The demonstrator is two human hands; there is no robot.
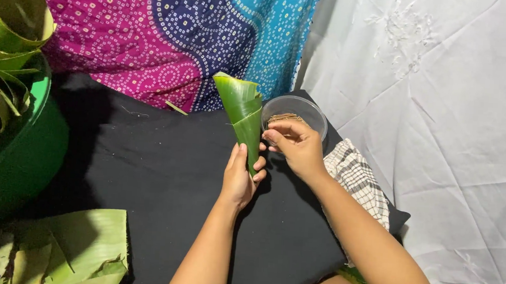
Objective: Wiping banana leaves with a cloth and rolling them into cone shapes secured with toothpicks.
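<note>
1. Two bare hands met over a black cloth (162, 171). The left hand (239, 179) was wrapped around the narrow lower end of a green leaf cone (243, 114), gripping it so that the cone stood nearly upright with its wide mouth on top.
2. The right hand (296, 146) sat just beside the cone, fingers curled and pinched together near the seam. Whether it held a small pin or stick between the fingertips could not be told; nothing showed clearly there.
3. Directly behind the right hand stood a clear round bowl (314, 112) with a bundle of thin brown sticks lying in it. A checked cloth (360, 182) lay beneath the right forearm, at the edge of the black cloth.
4. Farther out, a green tub (17, 161) at the left edge held curled leaf strips (1, 47), and flat leaf pieces (70, 251) lay at the lower left. A patterned pink, blue and turquoise fabric (153, 34) hung behind, and a white sheet (444, 126) covered the right side.
5. As a judgement: the cone was held only by the left grip, so any loosening there would likely let the rolled leaf spring open. Squeezing harder could split the leaf along its ribs, since such leaves tear easily lengthwise. The right hand's closeness to the bowl also meant a careless backward nudge could tip it and scatter the sticks.
</note>
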